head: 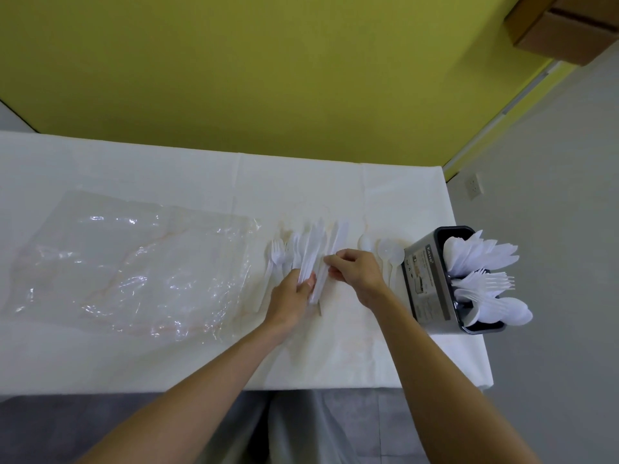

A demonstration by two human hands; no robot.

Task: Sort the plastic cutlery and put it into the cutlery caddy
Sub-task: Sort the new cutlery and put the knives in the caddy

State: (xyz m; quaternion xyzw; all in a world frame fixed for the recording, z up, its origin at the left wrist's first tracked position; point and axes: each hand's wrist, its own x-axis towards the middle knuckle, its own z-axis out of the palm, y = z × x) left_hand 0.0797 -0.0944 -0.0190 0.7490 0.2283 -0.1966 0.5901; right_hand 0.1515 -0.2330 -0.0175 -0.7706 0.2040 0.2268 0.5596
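Note:
White plastic knives (315, 249) lie bunched in the middle of the table. My left hand (291, 298) grips the near ends of this bunch. My right hand (355, 269) pinches one knife (336, 241) on the bunch's right side. To the left lie a few forks (277, 254). Two spoons (388, 252) lie to the right, next to the caddy. The grey cutlery caddy (428, 283) stands at the table's right edge. It holds knives at the back, forks in the middle and spoons at the front.
A crumpled clear plastic bag (134, 262) covers the left part of the white tablecloth (201, 172). A yellow wall rises behind the table. A cardboard box (569, 25) sits at the top right. The caddy stands close to the table's right edge.

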